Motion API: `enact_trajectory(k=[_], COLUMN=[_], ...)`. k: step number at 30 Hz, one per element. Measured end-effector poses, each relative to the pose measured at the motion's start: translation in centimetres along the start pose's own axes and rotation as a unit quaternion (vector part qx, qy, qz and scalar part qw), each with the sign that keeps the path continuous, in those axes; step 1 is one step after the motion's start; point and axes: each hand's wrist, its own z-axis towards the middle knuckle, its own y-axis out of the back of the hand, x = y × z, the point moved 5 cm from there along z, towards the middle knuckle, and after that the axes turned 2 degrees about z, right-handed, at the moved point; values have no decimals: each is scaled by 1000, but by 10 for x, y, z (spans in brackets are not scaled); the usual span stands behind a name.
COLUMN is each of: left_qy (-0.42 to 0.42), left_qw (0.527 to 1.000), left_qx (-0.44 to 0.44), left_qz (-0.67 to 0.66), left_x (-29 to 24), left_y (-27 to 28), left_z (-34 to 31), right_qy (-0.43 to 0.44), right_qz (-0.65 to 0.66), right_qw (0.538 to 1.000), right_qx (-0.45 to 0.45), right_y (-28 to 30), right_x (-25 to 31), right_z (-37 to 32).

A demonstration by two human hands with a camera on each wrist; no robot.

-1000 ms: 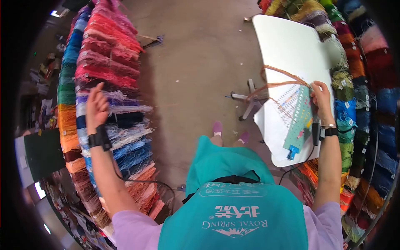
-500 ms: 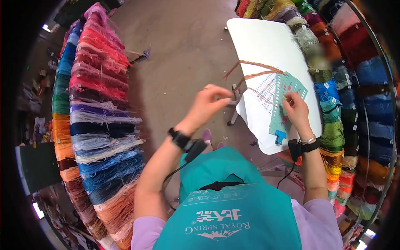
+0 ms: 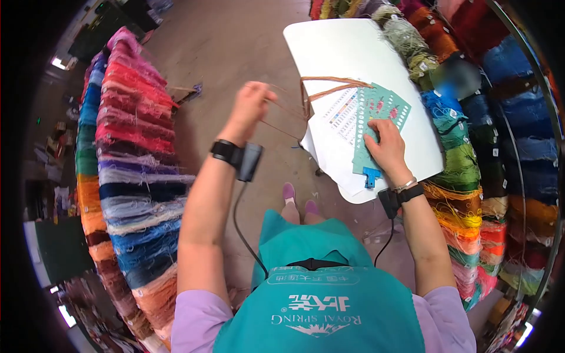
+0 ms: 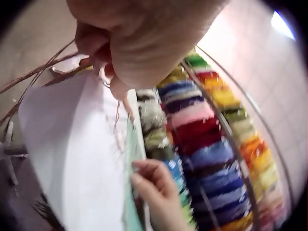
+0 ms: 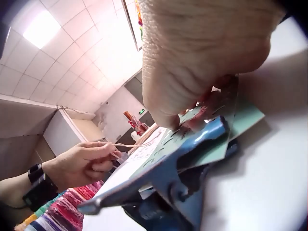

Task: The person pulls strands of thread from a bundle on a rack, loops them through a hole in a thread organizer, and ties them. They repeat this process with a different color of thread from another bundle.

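My left hand (image 3: 248, 109), off the near-left side of the white table (image 3: 347, 50), pinches thin brown thread (image 5: 126, 145) between thumb and fingers. From that hand the strands run back toward the table edge. My right hand (image 3: 388, 148) rests on green cards (image 3: 359, 144) with holes along the side and small coloured pictures, its fingertips touching the surface. A blue clip (image 3: 371, 176) grips the near end of the cards. Longer brown thread bundles (image 3: 335, 79) reach from the far end of the cards over the table's left edge and hang down.
Under the cards lies a printed sheet (image 3: 338, 115) on white paper whose edge overhangs the table. Racks of coloured yarn (image 3: 138, 138) stand on my left, with more yarn hanks (image 3: 465, 170) beyond the table on the right. Bare floor (image 3: 235, 53) runs between them.
My left hand has come from the left yarn rack toward the table and now holds brown thread. My right hand has moved from the table's right side onto the cards.
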Motion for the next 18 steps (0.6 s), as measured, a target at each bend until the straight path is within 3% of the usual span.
enact_trajectory(k=[2, 9, 13, 16, 18], left_qy=[-19, -39, -5, 31, 110], left_qw=[994, 972, 980, 971, 965], left_qx=[-53, -227, -197, -232, -238], left_qz=[-93, -45, -39, -44, 14], left_x=[-11, -34, -32, -21, -13], left_y=[63, 201, 224, 249, 260], left_z=[1, -44, -72, -103, -135], right_qy=[3, 8, 10, 0, -22], right_qz=[-1, -4, -19, -35, -39], right_qw=[1000, 1000, 1000, 999, 999], right_qx=[2, 28, 14, 8, 10], right_y=[-4, -6, -8, -9, -7], right_x=[1, 4, 2, -5, -18], right_z=[1, 3, 5, 8, 10])
